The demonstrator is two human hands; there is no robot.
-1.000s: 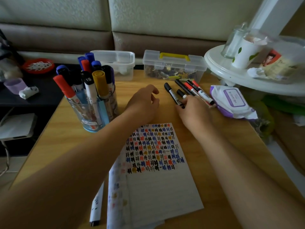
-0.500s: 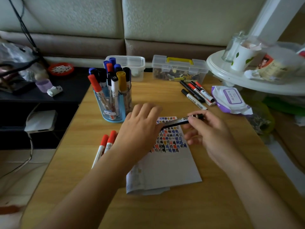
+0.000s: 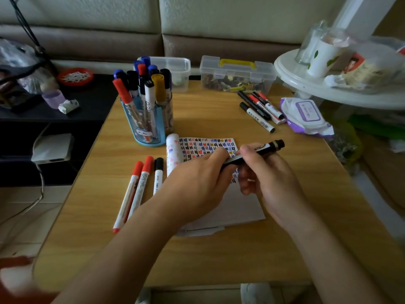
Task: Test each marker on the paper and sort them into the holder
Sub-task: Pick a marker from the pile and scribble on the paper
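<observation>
Both my hands grip one black marker (image 3: 266, 148) above the paper (image 3: 236, 207). My right hand (image 3: 266, 179) holds its barrel, and my left hand (image 3: 198, 185) closes on its left end, which is hidden. The paper's upper part is covered with rows of coloured marks. A blue holder (image 3: 146, 125) crowded with several markers stands at the table's back left. Two red-capped markers (image 3: 136, 189) and a black-capped one (image 3: 158, 175) lie left of the paper. Several black and red markers (image 3: 260, 108) lie at the back right.
Two clear plastic boxes (image 3: 237, 75) stand along the far table edge. A pack of wipes (image 3: 305, 115) lies at the right, below a white round shelf (image 3: 333, 93) holding a cup and bags. A dark side table (image 3: 54, 106) stands to the left.
My right hand picked a black marker from the back-right group and brought it over the paper. My left hand came onto its other end. The view has pulled back.
</observation>
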